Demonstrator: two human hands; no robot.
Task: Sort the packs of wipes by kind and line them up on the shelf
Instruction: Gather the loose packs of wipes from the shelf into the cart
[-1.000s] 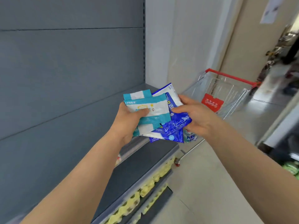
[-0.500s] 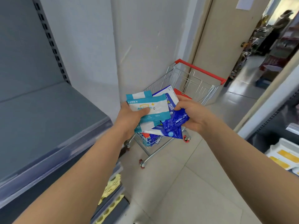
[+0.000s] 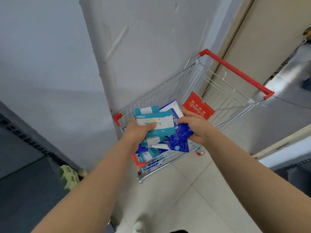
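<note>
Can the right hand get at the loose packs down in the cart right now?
Probably not yet: the right hand grips the blue pack, which hangs right over the loose packs in the cart. The cart's open top is otherwise free.

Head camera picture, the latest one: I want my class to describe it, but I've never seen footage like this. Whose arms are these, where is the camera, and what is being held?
There is no machine here. A person wears a wide-angle camera on the head, so you look forward and down along their own bare arms. The left hand grips teal-and-white packs of wipes, thumb on top. The right hand holds dark blue packs beside them, and the two bunches overlap. Below the hands a wire shopping trolley with a red handle stands on a tiled floor. More packs of both colours lie in its basket. Grey shelving shows at the left edge.
</note>
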